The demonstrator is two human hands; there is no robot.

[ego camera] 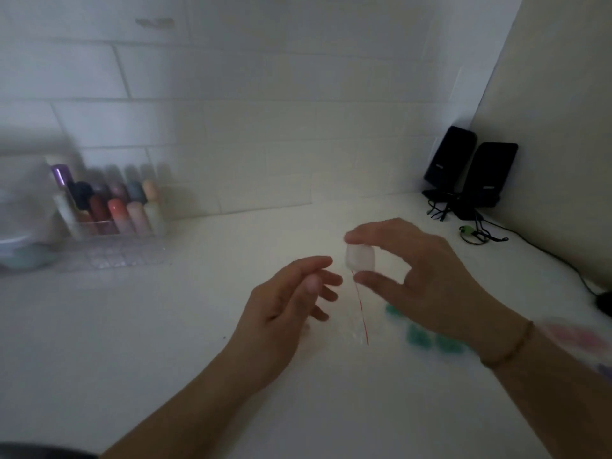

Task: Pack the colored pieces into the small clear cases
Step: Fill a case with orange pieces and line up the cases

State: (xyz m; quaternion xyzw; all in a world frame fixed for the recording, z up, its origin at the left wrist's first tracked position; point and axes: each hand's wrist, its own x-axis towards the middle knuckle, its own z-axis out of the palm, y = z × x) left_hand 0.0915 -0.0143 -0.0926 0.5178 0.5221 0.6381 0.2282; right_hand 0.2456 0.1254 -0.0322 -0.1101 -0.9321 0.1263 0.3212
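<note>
My right hand pinches a small clear case between thumb and fingers, held above the white counter. My left hand hovers just left of the case with its fingers loosely curled; the blur hides whether anything is between them. A clear bag with a red strip lies on the counter below the case. Teal pieces lie to the right of the bag, partly behind my right wrist. Blurred pink pieces and a purple one sit at the right edge.
A clear organizer with several coloured bottles stands at the back left, next to a blurred pale container. Two black speakers with cables fill the back right corner. A green key ring lies near them.
</note>
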